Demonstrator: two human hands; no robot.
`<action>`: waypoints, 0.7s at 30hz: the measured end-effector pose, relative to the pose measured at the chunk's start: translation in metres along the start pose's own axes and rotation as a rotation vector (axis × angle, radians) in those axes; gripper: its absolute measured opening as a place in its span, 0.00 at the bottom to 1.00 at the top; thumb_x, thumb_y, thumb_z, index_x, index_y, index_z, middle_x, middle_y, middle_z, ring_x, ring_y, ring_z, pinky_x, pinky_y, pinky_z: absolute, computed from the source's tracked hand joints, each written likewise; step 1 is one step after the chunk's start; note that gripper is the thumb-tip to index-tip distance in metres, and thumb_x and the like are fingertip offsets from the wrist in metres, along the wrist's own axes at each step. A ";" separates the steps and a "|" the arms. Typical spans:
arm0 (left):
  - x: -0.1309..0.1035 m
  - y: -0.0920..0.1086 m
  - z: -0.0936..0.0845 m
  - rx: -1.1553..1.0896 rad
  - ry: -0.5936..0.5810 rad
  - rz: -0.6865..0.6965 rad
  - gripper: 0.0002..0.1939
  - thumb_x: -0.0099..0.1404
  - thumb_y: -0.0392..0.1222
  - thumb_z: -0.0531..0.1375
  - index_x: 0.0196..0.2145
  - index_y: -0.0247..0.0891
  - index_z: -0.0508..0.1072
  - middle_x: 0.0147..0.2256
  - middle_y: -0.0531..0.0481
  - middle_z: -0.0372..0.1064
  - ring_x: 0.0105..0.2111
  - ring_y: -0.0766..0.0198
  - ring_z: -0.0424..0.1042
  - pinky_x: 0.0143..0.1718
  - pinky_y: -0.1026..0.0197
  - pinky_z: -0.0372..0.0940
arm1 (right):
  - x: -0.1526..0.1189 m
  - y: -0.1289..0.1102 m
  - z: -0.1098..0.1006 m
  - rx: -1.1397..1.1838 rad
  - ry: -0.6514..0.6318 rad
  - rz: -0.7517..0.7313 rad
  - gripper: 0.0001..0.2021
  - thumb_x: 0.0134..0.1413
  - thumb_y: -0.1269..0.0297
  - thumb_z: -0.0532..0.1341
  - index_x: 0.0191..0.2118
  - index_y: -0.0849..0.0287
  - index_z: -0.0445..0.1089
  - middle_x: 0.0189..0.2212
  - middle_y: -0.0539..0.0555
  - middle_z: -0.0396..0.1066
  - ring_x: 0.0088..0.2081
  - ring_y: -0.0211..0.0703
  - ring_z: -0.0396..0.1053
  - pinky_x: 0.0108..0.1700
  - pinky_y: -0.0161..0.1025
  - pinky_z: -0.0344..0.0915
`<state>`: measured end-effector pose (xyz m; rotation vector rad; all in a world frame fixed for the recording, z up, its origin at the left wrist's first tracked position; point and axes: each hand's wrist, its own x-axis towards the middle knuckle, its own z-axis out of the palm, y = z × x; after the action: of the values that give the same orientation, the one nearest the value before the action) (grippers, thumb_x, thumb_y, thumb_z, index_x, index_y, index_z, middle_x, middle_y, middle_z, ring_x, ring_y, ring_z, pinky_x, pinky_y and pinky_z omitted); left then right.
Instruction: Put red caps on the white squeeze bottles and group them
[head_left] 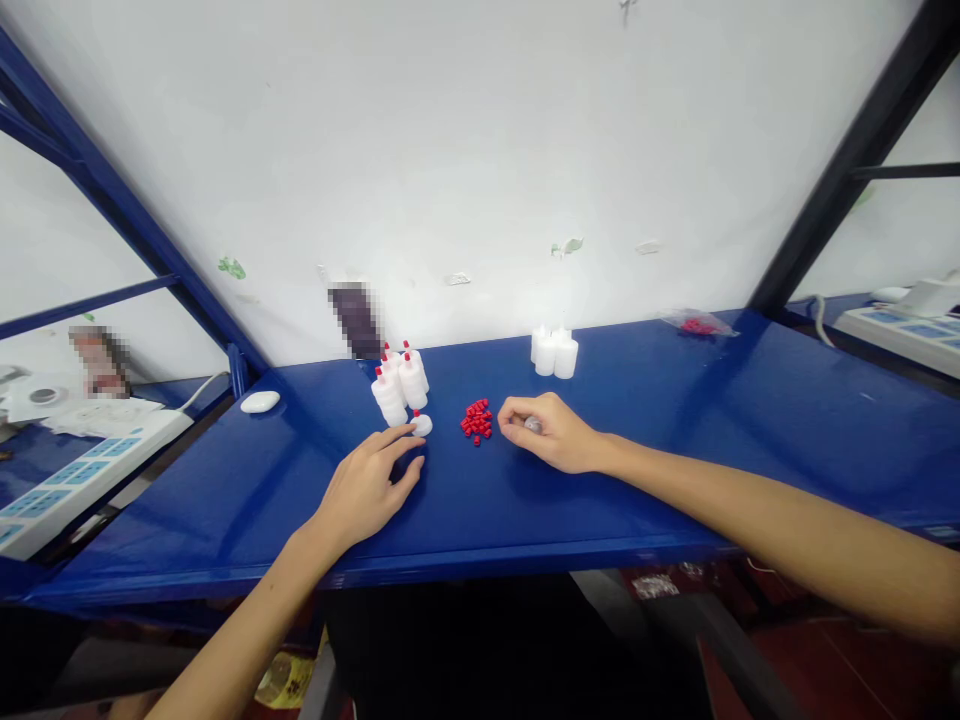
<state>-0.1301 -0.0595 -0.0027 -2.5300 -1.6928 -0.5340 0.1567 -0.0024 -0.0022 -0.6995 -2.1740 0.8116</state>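
My left hand [367, 487] is open, its fingers spread. Its fingertips reach a small white bottle with a red tip [421, 426], and whether they touch it I cannot tell. Behind that bottle stands a group of white squeeze bottles with red-capped nozzles [405, 382]. My right hand [555, 432] is curled closed, with a small pale grey, rounded thing [533, 424] showing inside the fingers; most of it is hidden. Between both hands lies a loose pile of small red caps [477, 421]. Several white bottles without red caps [555, 354] stand beyond my right hand.
The blue table [637, 520] meets a white wall. A clear bag of red pieces [697, 325] lies at the back right, a white oval object [260, 402] at the left. A blurred dark object [357, 320] leans on the wall. Metal posts rise at both sides.
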 end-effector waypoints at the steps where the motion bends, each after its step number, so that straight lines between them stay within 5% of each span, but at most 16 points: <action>1: 0.003 0.001 0.001 0.000 -0.018 0.002 0.18 0.70 0.49 0.52 0.50 0.44 0.76 0.59 0.47 0.67 0.50 0.50 0.73 0.52 0.49 0.68 | 0.000 0.000 0.000 0.000 -0.001 0.003 0.08 0.61 0.63 0.56 0.31 0.59 0.66 0.20 0.45 0.61 0.22 0.33 0.54 0.28 0.33 0.52; 11: 0.008 0.006 0.003 0.028 0.098 -0.060 0.17 0.70 0.47 0.52 0.47 0.42 0.77 0.59 0.47 0.67 0.41 0.54 0.76 0.38 0.56 0.68 | 0.000 0.001 -0.001 0.068 -0.048 0.026 0.10 0.59 0.60 0.55 0.32 0.60 0.68 0.22 0.48 0.64 0.24 0.36 0.58 0.30 0.35 0.54; 16: 0.005 0.031 0.005 -0.141 0.194 0.135 0.13 0.69 0.41 0.53 0.40 0.40 0.78 0.34 0.50 0.77 0.23 0.66 0.68 0.36 0.57 0.60 | 0.002 0.008 -0.002 0.445 -0.132 0.073 0.17 0.57 0.60 0.47 0.31 0.61 0.70 0.21 0.52 0.65 0.26 0.42 0.62 0.32 0.38 0.58; 21: 0.024 0.051 0.015 -0.177 0.103 0.187 0.11 0.68 0.41 0.55 0.38 0.39 0.77 0.17 0.57 0.66 0.18 0.68 0.60 0.35 0.58 0.58 | 0.003 0.007 -0.001 0.505 -0.189 0.096 0.16 0.55 0.61 0.51 0.27 0.63 0.72 0.21 0.54 0.68 0.27 0.42 0.64 0.33 0.38 0.59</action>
<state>-0.0722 -0.0552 -0.0022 -2.6906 -1.4149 -0.8144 0.1570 0.0047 -0.0051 -0.4829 -1.9794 1.4589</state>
